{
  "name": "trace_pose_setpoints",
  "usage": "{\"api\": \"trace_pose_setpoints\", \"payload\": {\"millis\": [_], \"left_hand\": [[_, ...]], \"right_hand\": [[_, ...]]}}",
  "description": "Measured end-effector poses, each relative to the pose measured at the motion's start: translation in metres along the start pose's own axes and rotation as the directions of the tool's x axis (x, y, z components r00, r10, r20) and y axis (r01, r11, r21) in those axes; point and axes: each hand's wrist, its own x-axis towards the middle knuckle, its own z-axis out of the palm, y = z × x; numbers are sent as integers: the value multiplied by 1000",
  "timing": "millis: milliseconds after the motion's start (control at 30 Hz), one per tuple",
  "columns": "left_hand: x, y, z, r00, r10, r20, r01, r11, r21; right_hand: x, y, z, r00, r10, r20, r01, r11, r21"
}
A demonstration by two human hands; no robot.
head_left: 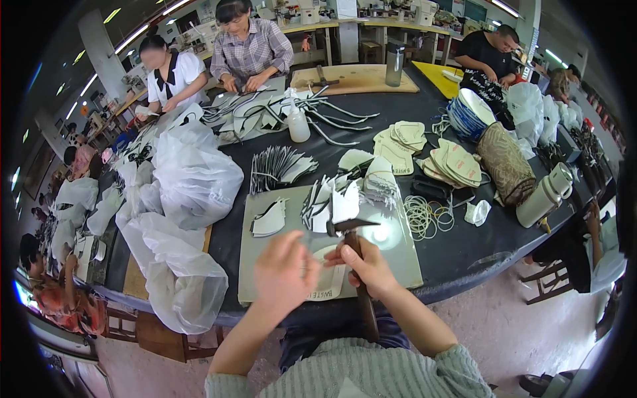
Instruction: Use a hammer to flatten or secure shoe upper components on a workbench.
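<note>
My right hand [371, 268] is wrapped round the wooden handle of a hammer [367, 308]. Its dark metal head points away from me, over a pale square work slab [411, 265]. Beside it on the left, my left hand [285, 270] is raised over the slab and smeared by motion, so its fingers cannot be made out. Under the hands lies a flat cream template piece [325, 292], partly covered. Beyond them on the slab are a small stack of white cut pieces [269, 217] and several more white pieces with dark edges [345, 201].
Dark-edged pieces [282, 166] stand in a row behind the slab. Plastic bags [192, 176] crowd the left. To the right are cream templates [454, 164], elastic bands [428, 219] and a pale flask [545, 196]. A white bottle [298, 123] stands farther back; co-workers sit across the table.
</note>
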Motion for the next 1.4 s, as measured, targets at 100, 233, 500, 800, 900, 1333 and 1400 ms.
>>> {"api": "trace_pose_setpoints", "payload": {"millis": [100,233,500,800,900,1333,1400], "left_hand": [[-5,31,25,994,108,1,-108,994,32],[6,16,3,986,116,-116,-143,955,-261],[-19,3,3,776,-427,465,598,262,-758],[-34,10,9,779,-572,257,515,350,-782],[-30,13,12,766,-601,230,493,318,-810],[-36,-152,43,775,-630,55,612,769,183],[-31,-145,52,935,-294,-197,346,876,336]], "right_hand": [[-5,-31,9,995,-94,-22,96,991,98],[-9,-50,-13,994,-34,-108,55,980,189],[-22,-47,-5,998,-65,-19,67,990,120],[-17,-35,-19,996,-62,-66,77,964,253],[-12,-37,-17,997,-47,-58,58,977,205],[-9,-10,-32,991,55,-119,-50,998,47],[-5,-5,-40,989,58,-133,-52,998,48]]}}
